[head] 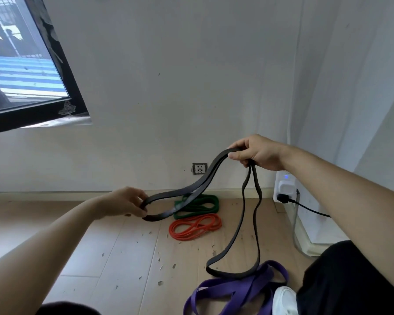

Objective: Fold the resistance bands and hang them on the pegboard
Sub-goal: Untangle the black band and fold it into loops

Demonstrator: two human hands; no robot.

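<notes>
While the right hand (pixel 257 153) pinches the black band (pixel 191 189) high, the left hand's (pixel 125 202) grip closes on its lower loop, above the green band (pixel 198 206) and orange band (pixel 195 227).

- a sparsely furnished room in a home: pale wood-look floor (pixel 114 246), plain white wall (pixel 191 64)
- wall socket (pixel 199 168), dark-framed window (pixel 27 64), white appliance (pixel 305 214) plugged in
</notes>
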